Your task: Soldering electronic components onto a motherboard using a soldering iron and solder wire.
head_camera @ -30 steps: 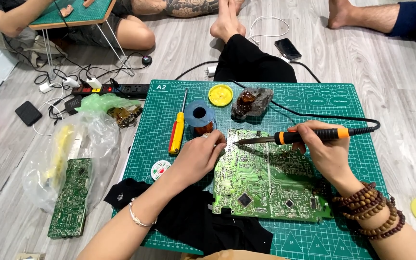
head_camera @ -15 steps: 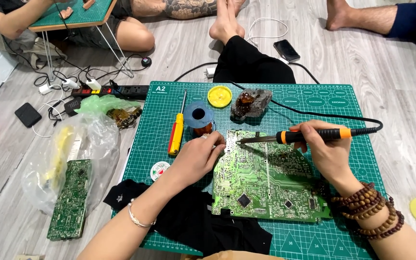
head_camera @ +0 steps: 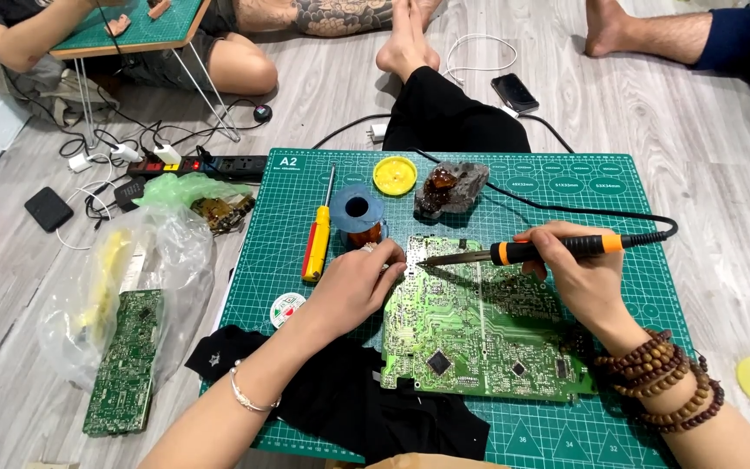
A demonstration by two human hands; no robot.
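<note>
My right hand (head_camera: 579,278) is closed around the orange-and-black grip of a soldering iron (head_camera: 523,253); its long axis runs sideways, the metal tip pointing toward my left hand (head_camera: 359,282). The tip meets the upper left corner of the green circuit board (head_camera: 479,326), which lies flat on the green cutting mat (head_camera: 566,187) under both hands. My left hand rests curled at the board's left edge, fingertips beside the tip; what they pinch I cannot tell
</note>
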